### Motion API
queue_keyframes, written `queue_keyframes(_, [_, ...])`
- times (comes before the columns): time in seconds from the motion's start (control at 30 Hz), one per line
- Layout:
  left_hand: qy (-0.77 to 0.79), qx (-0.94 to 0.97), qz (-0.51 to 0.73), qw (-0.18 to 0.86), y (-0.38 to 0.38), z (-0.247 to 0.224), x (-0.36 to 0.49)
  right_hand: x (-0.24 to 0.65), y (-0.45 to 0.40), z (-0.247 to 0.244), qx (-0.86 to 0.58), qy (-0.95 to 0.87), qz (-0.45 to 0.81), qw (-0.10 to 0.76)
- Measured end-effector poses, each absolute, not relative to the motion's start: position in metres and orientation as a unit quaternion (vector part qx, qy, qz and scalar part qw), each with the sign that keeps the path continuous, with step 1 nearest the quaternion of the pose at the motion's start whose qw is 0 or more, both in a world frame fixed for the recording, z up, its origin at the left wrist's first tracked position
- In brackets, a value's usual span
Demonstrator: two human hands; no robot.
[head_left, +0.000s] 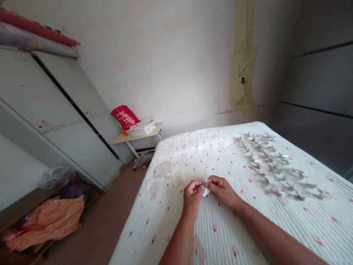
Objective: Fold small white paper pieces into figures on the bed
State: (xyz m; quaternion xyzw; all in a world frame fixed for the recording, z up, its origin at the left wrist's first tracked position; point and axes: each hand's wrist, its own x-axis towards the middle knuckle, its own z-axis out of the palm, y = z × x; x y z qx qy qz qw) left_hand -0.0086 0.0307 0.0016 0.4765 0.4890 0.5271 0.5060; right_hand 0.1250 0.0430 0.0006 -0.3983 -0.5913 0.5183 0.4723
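Over the near middle of the bed, my left hand (192,191) and my right hand (221,188) meet at a small folded piece of white paper (206,191). Fingers of both hands pinch it, the left at its left edge and the right at its top. Part of the paper is hidden behind the fingers. To the left of my hands lie several loose square sheets of printed paper (178,179), spread flat and partly overlapping. On the right, several small folded paper figures (271,159), perhaps cranes, stand in rows; they look blurred.
The bed (220,235) has a white ribbed cover with red dots. Beyond its far left corner, a small table (118,139) bears a red bag (124,117) and a white box (147,128). Grey cabinets (63,121) stand left, near an orange plastic bag (52,219).
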Motion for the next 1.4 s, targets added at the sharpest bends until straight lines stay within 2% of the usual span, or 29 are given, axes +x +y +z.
queue_keyframes(0.23, [0.487,0.466,0.517,0.528,0.0301,0.0034,-0.0079,0.1261,0.0442,-0.0028,-0.417,-0.615,0.467,0.480])
queue_keyframes(0.5, [0.494,0.510,0.454,0.538,0.0321,0.0002,-0.0126,0.1251,0.0431,-0.0033,-0.388,-0.598,0.496,0.495])
queue_keyframes(0.77, [0.493,0.517,0.448,0.538,0.0308,0.0018,-0.0116,0.1261,0.0433,-0.0041,-0.423,-0.596,0.471,0.494])
queue_keyframes(0.97, [0.486,0.523,0.449,0.538,0.0309,0.0013,-0.0126,0.1263,0.0446,-0.0056,-0.430,-0.567,0.489,0.505])
queue_keyframes(1.4, [0.504,0.547,0.432,0.510,0.0288,0.0042,-0.0122,0.1286,0.0430,0.0029,-0.374,-0.585,0.545,0.470])
